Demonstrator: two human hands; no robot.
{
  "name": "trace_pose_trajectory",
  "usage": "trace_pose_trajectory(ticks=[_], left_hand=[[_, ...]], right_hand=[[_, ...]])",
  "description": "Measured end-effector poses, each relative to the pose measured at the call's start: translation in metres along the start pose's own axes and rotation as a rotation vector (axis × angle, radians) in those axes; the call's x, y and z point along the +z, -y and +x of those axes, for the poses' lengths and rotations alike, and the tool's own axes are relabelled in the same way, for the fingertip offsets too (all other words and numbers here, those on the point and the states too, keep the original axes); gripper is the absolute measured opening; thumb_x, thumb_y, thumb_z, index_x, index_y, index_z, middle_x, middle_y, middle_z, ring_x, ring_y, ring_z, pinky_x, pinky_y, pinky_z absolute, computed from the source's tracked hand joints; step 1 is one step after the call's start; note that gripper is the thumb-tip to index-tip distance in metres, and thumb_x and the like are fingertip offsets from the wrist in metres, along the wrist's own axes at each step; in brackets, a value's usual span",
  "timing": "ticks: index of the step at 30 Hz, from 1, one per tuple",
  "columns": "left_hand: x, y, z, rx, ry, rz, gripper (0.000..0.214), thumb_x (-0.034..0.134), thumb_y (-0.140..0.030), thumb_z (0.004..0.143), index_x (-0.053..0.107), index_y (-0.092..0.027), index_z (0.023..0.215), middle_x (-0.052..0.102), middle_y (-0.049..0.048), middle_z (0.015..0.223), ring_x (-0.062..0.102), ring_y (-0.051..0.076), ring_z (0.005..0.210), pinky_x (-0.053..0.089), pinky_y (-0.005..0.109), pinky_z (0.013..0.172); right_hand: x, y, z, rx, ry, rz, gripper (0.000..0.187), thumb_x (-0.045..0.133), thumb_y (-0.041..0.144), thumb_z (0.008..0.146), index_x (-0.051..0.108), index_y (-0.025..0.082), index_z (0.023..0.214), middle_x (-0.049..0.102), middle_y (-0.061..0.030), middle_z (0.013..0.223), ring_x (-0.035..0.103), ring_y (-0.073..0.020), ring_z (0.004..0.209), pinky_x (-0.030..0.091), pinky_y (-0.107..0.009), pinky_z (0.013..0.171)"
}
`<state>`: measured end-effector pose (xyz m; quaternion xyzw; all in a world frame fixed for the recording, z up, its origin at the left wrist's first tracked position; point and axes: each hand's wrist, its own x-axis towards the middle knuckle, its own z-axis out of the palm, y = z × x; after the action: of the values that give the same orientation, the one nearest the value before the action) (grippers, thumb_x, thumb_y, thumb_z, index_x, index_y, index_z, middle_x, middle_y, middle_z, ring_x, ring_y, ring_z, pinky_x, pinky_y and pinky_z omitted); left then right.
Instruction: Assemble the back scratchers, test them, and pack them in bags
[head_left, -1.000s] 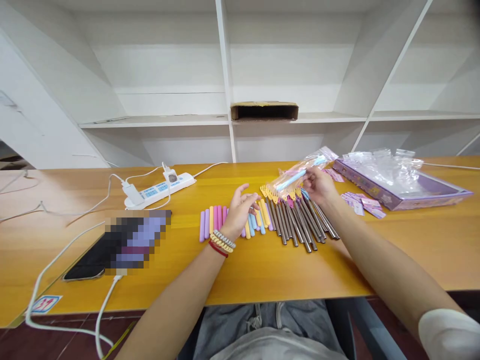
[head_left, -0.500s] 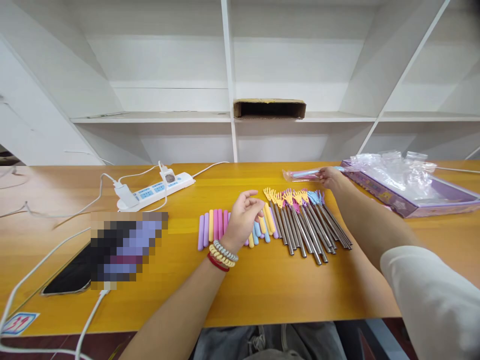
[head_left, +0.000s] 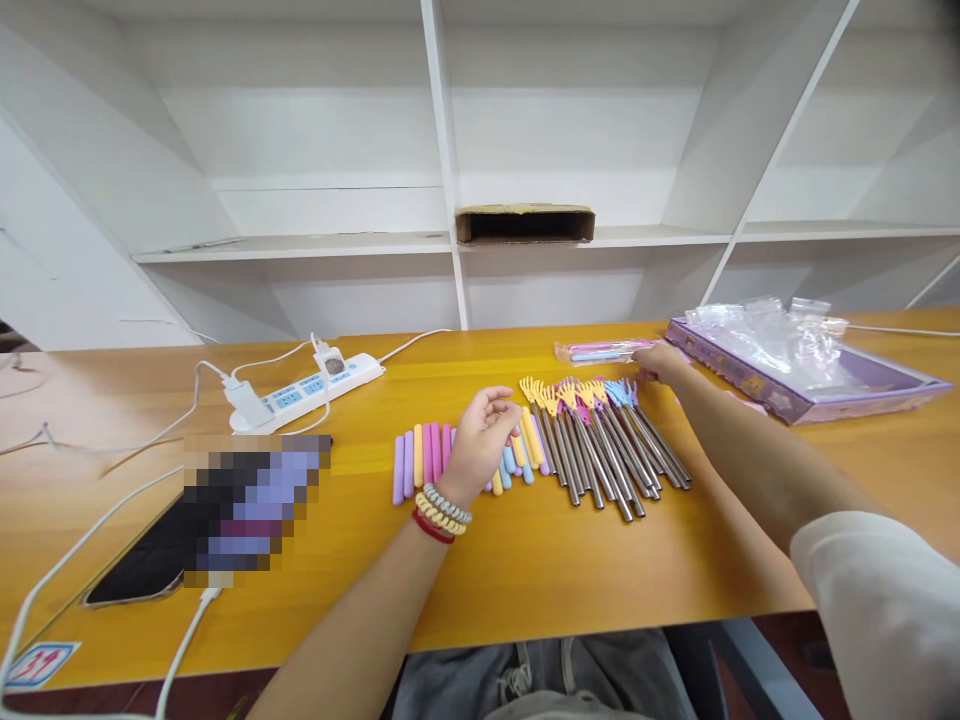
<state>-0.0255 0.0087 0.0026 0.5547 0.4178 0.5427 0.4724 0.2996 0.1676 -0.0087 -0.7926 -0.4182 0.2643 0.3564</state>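
At the back of the table my right hand (head_left: pixel 658 362) is closed on the end of a clear plastic bag (head_left: pixel 562 352) that has pink and blue sticks inside. My left hand (head_left: pixel 484 440) hovers over a row of pastel plastic handles (head_left: pixel 427 455). Its fingers are loosely curled, with thumb and index apart and nothing visible between them. Part of the row is hidden behind this hand. Between my hands lie several back scratchers (head_left: pixel 600 440), metal rods with yellow, pink, purple and blue claw heads pointing away from me.
A purple box tray (head_left: pixel 817 408) with clear bags (head_left: pixel 765 335) stands at the right. To the left are a white power strip (head_left: pixel 300 392), cables and a phone (head_left: pixel 135 560), partly pixelated. White shelves rise behind, with an open cardboard box (head_left: pixel 525 210) on one.
The bag in my right hand now lies flatter, its pink and blue sticks more distinct. The view has shifted slightly. My left hand keeps nearly the same place and pose.
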Motion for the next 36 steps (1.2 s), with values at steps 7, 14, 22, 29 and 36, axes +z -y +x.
trace_pose_trajectory(ticks=[7,14,22,29,36], left_hand=[[0.0,0.003,-0.011,0.351,0.152,0.559,0.017,0.051,-0.028,0.083,0.058,-0.019,0.095,0.061,0.0054,0.087,0.056,0.016,0.075,0.043,0.031,0.07],[-0.012,-0.001,-0.003,0.534,0.187,0.849,0.017,0.047,-0.026,0.085,0.06,-0.02,0.094,0.063,0.0059,0.09,0.058,0.019,0.086,0.042,0.032,0.078],[-0.034,0.005,0.016,0.463,0.056,0.979,0.02,0.046,-0.031,0.085,0.058,-0.019,0.093,0.063,0.0056,0.093,0.058,0.02,0.091,0.045,0.033,0.083],[-0.036,0.017,0.02,0.418,0.17,1.178,0.032,0.041,-0.036,0.086,0.059,-0.016,0.103,0.061,0.0099,0.106,0.054,0.024,0.104,0.041,0.039,0.093],[-0.037,0.021,0.016,0.367,0.243,1.268,0.053,0.031,-0.05,0.089,0.053,-0.014,0.122,0.052,0.0128,0.129,0.043,0.025,0.123,0.031,0.038,0.105]], right_hand=[[-0.047,-0.015,-0.018,-0.18,-0.051,-0.471,0.026,0.062,0.033,0.073,0.061,0.01,0.061,0.054,-0.0096,0.056,0.049,-0.0129,0.057,0.035,-0.027,0.058],[-0.131,-0.042,-0.018,-0.174,-0.316,-0.564,0.027,0.057,0.028,0.074,0.067,0.011,0.092,0.06,-0.0179,0.089,0.05,-0.016,0.079,0.029,-0.03,0.065],[-0.183,-0.076,-0.028,-0.03,-0.413,-0.554,0.034,0.055,0.022,0.072,0.067,0.005,0.099,0.059,-0.026,0.102,0.052,-0.0258,0.092,0.03,-0.035,0.069],[-0.114,-0.026,-0.095,-0.584,-0.142,-0.328,0.033,0.051,0.04,0.08,0.065,0.015,0.095,0.065,-0.0072,0.091,0.055,-0.0116,0.078,0.038,-0.022,0.07],[-0.02,0.021,-0.155,-0.966,0.158,-0.57,0.023,0.049,0.033,0.078,0.063,0.015,0.074,0.063,-0.0037,0.071,0.05,-0.0105,0.064,0.032,-0.023,0.062]])
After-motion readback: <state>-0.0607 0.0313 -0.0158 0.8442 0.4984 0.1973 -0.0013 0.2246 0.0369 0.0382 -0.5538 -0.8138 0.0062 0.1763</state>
